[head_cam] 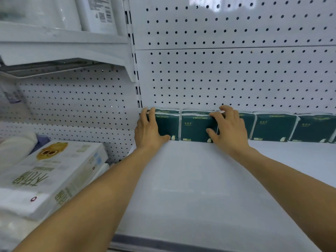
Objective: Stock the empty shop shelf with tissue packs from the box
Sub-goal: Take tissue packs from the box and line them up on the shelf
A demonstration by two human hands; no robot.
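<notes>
Now both hands' fingers curl over glossy green rectangular tissue packs against pegboard.

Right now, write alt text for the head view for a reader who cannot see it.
Two bare hands, the left hand and right hand, hold dark green tissue packs at the left end of a row against the pegboard back of a white shelf. More packs continue to the right; a white boxed product lies on the neighbouring shelf to the left.
</notes>
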